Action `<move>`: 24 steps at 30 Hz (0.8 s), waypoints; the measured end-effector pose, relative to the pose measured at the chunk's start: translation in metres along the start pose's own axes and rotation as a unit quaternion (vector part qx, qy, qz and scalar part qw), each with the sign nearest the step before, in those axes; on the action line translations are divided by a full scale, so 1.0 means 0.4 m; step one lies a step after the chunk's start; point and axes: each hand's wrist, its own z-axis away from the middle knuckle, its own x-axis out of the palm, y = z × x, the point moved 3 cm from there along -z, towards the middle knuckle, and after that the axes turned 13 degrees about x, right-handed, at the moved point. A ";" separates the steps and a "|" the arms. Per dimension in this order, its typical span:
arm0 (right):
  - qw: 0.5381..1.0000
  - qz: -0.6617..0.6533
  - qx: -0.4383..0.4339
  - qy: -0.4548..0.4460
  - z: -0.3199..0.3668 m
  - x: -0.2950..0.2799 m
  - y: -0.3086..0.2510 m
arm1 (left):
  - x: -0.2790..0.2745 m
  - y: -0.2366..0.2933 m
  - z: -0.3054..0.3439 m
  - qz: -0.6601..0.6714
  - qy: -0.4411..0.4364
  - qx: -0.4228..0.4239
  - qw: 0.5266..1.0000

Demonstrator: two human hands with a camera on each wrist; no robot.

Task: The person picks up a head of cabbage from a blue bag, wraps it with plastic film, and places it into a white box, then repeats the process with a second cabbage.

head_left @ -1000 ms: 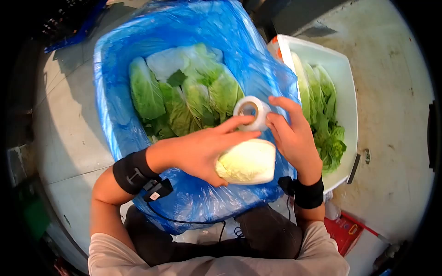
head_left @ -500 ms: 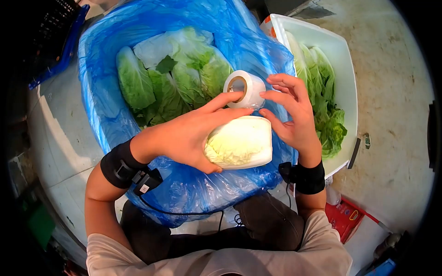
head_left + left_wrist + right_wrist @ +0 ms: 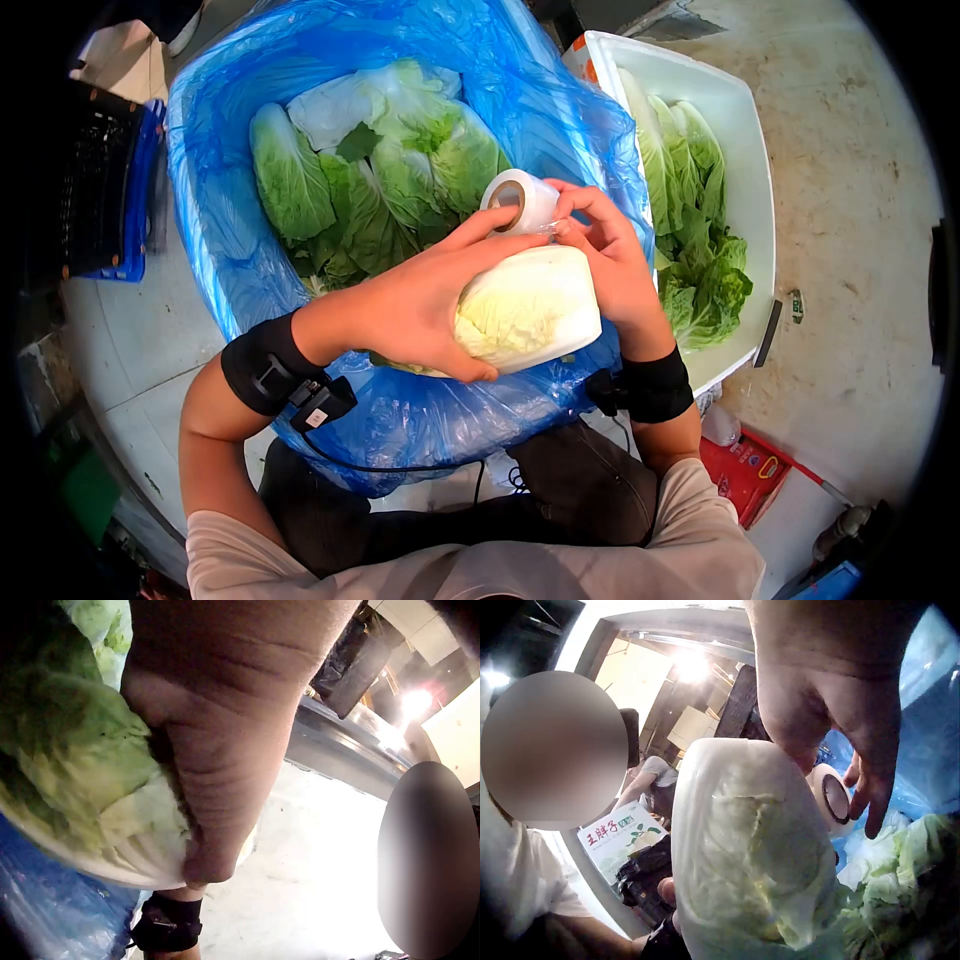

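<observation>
A trimmed napa cabbage (image 3: 530, 310), its pale cut base toward the right, lies in my left hand (image 3: 415, 305). The thumb curves over its near side in the head view. My left index finger reaches into the core of a roll of clear plastic film (image 3: 525, 203), just beyond the cabbage. At the right end of that roll, my right hand (image 3: 612, 262) has its fingers bent and pinches the film close to the cabbage. In the right wrist view, the cabbage (image 3: 750, 847) fills the middle, with the roll (image 3: 831, 796) partly hidden behind it.
Below the hands stands a bin lined with blue plastic (image 3: 400, 440), holding several napa cabbages (image 3: 400, 180). A white foam box (image 3: 762, 250) with more cabbages is on the right. A dark crate (image 3: 100, 190) stands at the left, and a red box (image 3: 740, 470) lies lower right.
My right hand, apart from the roll with spread fingers half a second ago, has moved left onto the film. The cabbage and roll stay in my left hand, the cabbage slightly tilted.
</observation>
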 end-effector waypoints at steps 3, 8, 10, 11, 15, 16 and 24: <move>0.990 0.000 0.131 -0.051 0.005 -0.003 0.010 | 0.004 -0.002 0.004 0.018 0.014 -0.019 1.000; 0.983 -0.072 0.160 -0.056 -0.004 -0.008 0.033 | 0.013 -0.018 0.014 0.030 0.026 -0.037 0.999; 0.981 -0.086 0.167 -0.048 -0.004 -0.002 0.036 | 0.013 -0.026 0.015 0.039 0.028 -0.034 0.998; 0.981 -0.086 0.167 -0.050 -0.007 0.000 0.041 | 0.014 -0.027 0.015 0.046 0.030 -0.025 0.998; 0.993 -0.062 0.098 0.020 -0.014 -0.005 0.041 | 0.012 -0.032 0.016 0.032 0.045 -0.021 0.998; 0.996 -0.047 0.055 0.057 -0.015 -0.009 0.030 | 0.008 -0.038 0.018 0.037 0.045 -0.037 0.998; 0.967 0.176 -0.123 0.137 0.036 -0.019 -0.174 | -0.059 -0.044 0.015 0.414 0.195 -0.109 0.882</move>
